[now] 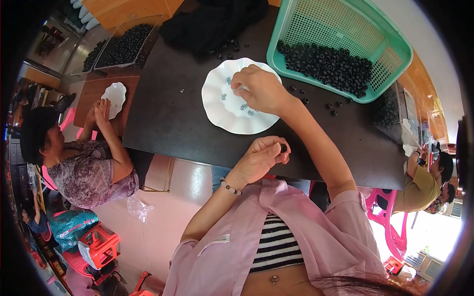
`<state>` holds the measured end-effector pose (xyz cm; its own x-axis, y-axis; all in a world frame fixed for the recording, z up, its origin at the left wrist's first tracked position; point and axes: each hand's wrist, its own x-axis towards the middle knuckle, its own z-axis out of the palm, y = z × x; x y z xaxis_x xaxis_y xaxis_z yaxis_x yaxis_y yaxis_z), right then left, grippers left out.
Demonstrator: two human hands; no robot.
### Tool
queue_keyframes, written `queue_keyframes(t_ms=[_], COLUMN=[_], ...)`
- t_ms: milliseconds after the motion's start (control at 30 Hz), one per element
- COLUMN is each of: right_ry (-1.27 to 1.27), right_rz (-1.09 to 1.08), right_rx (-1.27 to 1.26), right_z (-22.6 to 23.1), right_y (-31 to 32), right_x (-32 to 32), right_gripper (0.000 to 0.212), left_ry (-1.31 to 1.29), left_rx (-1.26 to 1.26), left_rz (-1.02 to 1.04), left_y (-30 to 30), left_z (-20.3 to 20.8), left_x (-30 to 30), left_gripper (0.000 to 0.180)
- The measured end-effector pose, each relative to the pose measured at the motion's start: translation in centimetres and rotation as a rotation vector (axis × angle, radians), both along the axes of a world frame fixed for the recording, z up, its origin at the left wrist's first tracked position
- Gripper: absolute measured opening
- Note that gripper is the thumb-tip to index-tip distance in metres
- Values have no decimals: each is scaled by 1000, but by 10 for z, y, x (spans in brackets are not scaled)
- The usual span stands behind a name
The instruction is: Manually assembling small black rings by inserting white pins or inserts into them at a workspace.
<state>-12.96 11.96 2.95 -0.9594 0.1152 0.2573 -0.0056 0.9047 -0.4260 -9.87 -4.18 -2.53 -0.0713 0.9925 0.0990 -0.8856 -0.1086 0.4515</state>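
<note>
My left hand [261,155] is held just off the table's near edge, palm partly up. Between its thumb and fingers sits a small round black part [283,148] with a hole in its end. My right hand [257,89] reaches over a white wavy-rimmed plate [217,116], fingers pinched and pointing down at its middle. Whether something tiny is in that pinch is hidden by the fingers. Several small clusters of grey-blue specks [243,106] show on the plate; I cannot tell if they are loose pieces or a printed pattern.
A green mesh basket [340,93] with many black parts [326,66] stands at the far right. Loose black parts [335,112] lie beside it. Black cloth [212,27] is at the back. To the left, another person [89,167] works over a white dish [114,96].
</note>
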Motion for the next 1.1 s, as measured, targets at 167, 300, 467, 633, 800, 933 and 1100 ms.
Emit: queue_keyframes(t_ms=[167, 300, 467, 633, 800, 933, 1100], right_ry=[94, 107, 102, 117, 57, 73, 179], right_rz=[-13, 8, -44, -30, 34, 43, 1], right_rx=[-169, 48, -70, 1, 51, 154, 17], right_z=[13, 1, 9, 3, 1, -6, 0], right_y=[-4, 3, 5, 8, -5, -13, -13], right_x=[9, 13, 18, 17, 12, 11, 19], right_gripper=[13, 17, 14, 13, 11, 11, 11], left_ry=[-1, 4, -4, 11, 20, 0, -55], left_rx=[-4, -1, 3, -1, 18, 9, -37], left_rz=[3, 0, 7, 3, 14, 24, 38], left_y=[-1, -1, -3, -7, -11, -14, -18], left_z=[-1, 0, 1, 0, 2, 0, -1], left_x=[0, 1, 1, 3, 5, 7, 8], left_gripper=[34, 33, 34, 33, 31, 28, 24])
